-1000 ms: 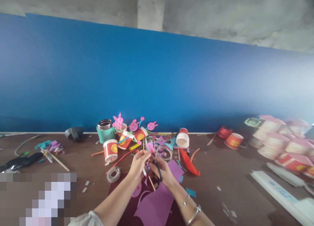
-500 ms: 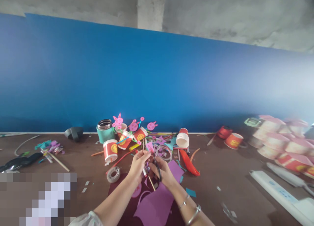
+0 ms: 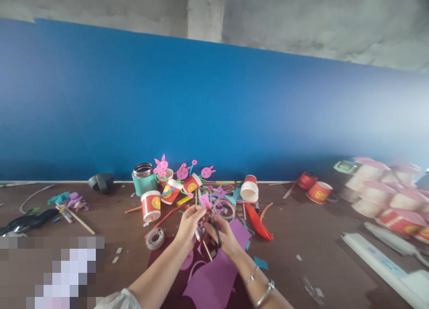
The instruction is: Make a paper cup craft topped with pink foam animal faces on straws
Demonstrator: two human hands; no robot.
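My left hand [image 3: 189, 226] pinches a small pink paper piece [image 3: 205, 201] by its lower edge, with a thin wooden stick [image 3: 206, 250] running down below the fingers. My right hand [image 3: 225, 235] is closed round the black handles of a pair of scissors [image 3: 214, 228], whose blades point up at the pink piece. Both hands hover over a purple foam sheet [image 3: 214, 277] with cut-out shapes, lying on the brown table [image 3: 301, 237].
Red paper cups [image 3: 150, 205] with pink animal toppers, a teal jar [image 3: 143, 178], a tape roll [image 3: 155, 238], a clear tape ring [image 3: 225, 209] and an orange knife-like tool [image 3: 258, 223] lie beyond my hands. Pink-lidded tubs [image 3: 385, 193] are stacked right. A blue wall rises behind.
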